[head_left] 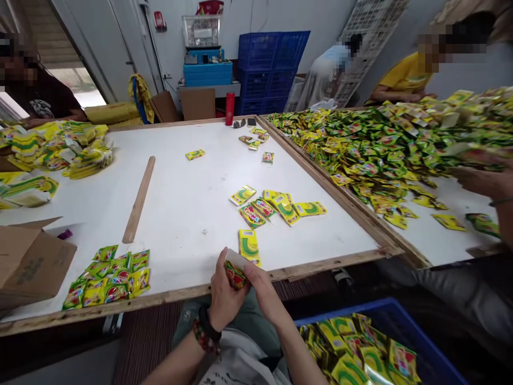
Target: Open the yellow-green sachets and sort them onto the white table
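Just over the near edge of the white table (188,214), my left hand (225,299) is closed round a small green, red and white packet (235,273). My right hand (260,286) grips the same packet from the other side, thumb near its pale top edge. Whether it is one packet or a small stack, I cannot tell. A yellow packet (249,246) lies flat just beyond my fingers. Farther off is a loose group of yellow and green packets (252,215). Several green and yellow pillow-shaped sachets (116,278) sit in rows at the left.
A blue crate (395,307) of packets stands low at my right. Past a wooden divider (320,176) spreads a large packet heap (380,144), with a co-worker's hand (481,184) beside it. A wooden stick (139,200), cardboard box (32,267) and red bottle (230,108) occupy the table.
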Motion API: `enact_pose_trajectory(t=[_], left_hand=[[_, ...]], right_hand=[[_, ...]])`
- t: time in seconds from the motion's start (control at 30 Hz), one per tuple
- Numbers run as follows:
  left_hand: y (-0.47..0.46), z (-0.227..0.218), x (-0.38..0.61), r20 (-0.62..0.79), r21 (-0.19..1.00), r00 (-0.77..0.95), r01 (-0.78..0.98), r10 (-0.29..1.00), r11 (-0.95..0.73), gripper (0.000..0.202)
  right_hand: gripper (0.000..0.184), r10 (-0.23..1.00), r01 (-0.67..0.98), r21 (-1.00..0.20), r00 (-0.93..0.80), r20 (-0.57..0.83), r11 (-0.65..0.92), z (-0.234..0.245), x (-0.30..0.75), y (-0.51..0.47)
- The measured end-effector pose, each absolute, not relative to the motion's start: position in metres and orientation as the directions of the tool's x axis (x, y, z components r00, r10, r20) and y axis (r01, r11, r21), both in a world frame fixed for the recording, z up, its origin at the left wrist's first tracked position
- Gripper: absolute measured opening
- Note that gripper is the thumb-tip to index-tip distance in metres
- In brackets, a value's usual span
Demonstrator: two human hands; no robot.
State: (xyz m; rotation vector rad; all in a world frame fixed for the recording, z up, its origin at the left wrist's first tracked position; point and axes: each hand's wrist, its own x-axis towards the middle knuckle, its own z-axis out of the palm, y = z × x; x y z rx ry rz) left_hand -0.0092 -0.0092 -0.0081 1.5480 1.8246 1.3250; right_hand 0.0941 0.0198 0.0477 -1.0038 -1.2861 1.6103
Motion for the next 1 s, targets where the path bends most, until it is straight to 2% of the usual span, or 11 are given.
enact_pose_trajectory(t=[0.07, 0.13, 0.23, 0.33, 0.4, 0.47, 0.53, 0.63, 0.73, 0.87, 1.0], left_hand=[[-0.011, -0.015, -0.004, 0.389, 0.792, -0.332, 0.596, 0.859, -0.128, 0.067], [-0.011, -0.017, -0.002, 0.513, 0.733, -0.283, 0.635, 0.81, -0.243, 0.054], [-0.008, -0.013, -0.004, 0.564, 0.713, -0.191, 0.604, 0.803, -0.357, 0.043], [-0.006, -0.005, -0.008, 0.502, 0.771, -0.185, 0.538, 0.845, -0.341, 0.059], [-0.006, -0.004, -0.011, 0.377, 0.826, -0.111, 0.49, 0.92, -0.279, 0.064], [-0.006, -0.007, -0.012, 0.234, 0.849, -0.041, 0.495, 0.971, -0.184, 0.062], [-0.006, -0.012, -0.012, 0.152, 0.834, -0.044, 0.541, 0.987, -0.105, 0.062], [-0.006, -0.015, -0.011, 0.134, 0.815, -0.112, 0.578, 0.985, -0.046, 0.065], [-0.003, -0.012, -0.011, 0.117, 0.846, -0.121, 0.532, 0.986, -0.035, 0.055], [-0.002, -0.007, -0.012, 0.117, 0.881, -0.106, 0.47, 0.988, -0.054, 0.038], [-0.007, -0.001, -0.017, 0.212, 0.884, 0.079, 0.41, 0.974, -0.226, 0.052]], right_hand=[[0.049, 0.931, -0.227, -0.944, -0.33, -0.158, -0.241, 0.045, 0.097, 0.022], [0.05, 0.924, -0.276, -0.908, -0.305, -0.23, -0.316, 0.043, 0.097, 0.024], [0.048, 0.942, -0.23, -0.936, -0.267, -0.203, -0.267, 0.045, 0.096, 0.023], [0.036, 0.958, -0.025, -1.0, -0.288, 0.012, 0.005, 0.049, 0.098, 0.018], [0.03, 0.956, 0.104, -0.984, -0.271, 0.113, 0.146, 0.05, 0.098, 0.015], [0.029, 0.973, 0.181, -0.97, -0.193, 0.128, 0.164, 0.05, 0.098, 0.014], [0.03, 0.988, 0.203, -0.973, -0.131, 0.083, 0.109, 0.05, 0.098, 0.015], [0.031, 0.978, 0.198, -0.977, -0.206, 0.041, 0.082, 0.052, 0.101, 0.019], [0.037, 0.933, 0.235, -0.958, -0.352, 0.075, 0.165, 0.052, 0.102, 0.021], [0.045, 0.895, 0.298, -0.907, -0.416, 0.158, 0.298, 0.05, 0.098, 0.018], [0.04, 0.906, 0.411, -0.853, -0.397, 0.148, 0.32, 0.055, 0.126, 0.001]])
